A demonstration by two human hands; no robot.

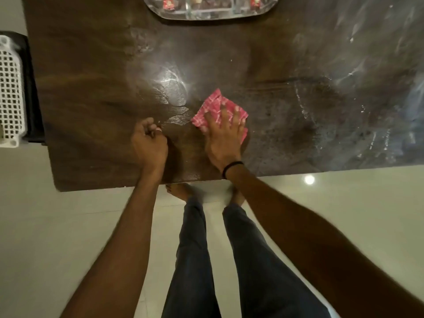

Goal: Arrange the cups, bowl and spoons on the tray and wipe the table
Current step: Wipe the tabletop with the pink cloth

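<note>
A dark brown wooden table [91,88] fills the upper part of the view. My right hand [223,136] presses flat, fingers spread, on a folded pink-and-white checked cloth [214,104] near the table's middle. Wet streaks shine just left of the cloth. My left hand [149,143] rests on the table near the front edge as a loose fist with nothing in it. A clear glass tray [206,16] sits at the far edge, cut off by the frame; red-labelled items show through it. No cups, bowl or spoons can be made out.
A white plastic lattice basket [10,92] stands on a dark surface off the table's left edge. Pale glossy floor tiles [321,203] lie below the front edge, where my legs and bare feet stand. The table's right part shows dusty, smeared marks.
</note>
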